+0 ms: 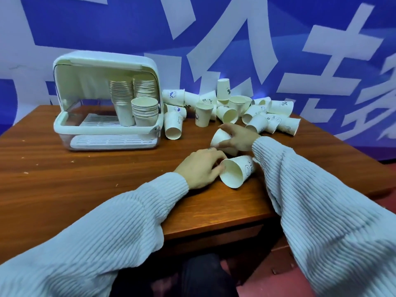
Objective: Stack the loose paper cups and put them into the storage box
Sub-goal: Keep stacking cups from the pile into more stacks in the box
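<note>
Our left hand (200,167) pinches the near cup (236,171) by its rim — the cup lies sideways, mouth toward us; our right hand (237,137) grips a second cup (220,138) just beyond, storage box (102,130) far left.

You are sitting at a brown wooden table (64,179). A blue backdrop (96,28) with large white characters is hanging behind it.

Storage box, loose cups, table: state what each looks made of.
Storage box: probably plastic, smooth white shell with a clear lower wall. Loose cups: likely paper, matte off-white, thin rolled rims, printed marks. Table: reddish-brown wood grain, semi-gloss; solid or veneer is unclear.
</note>
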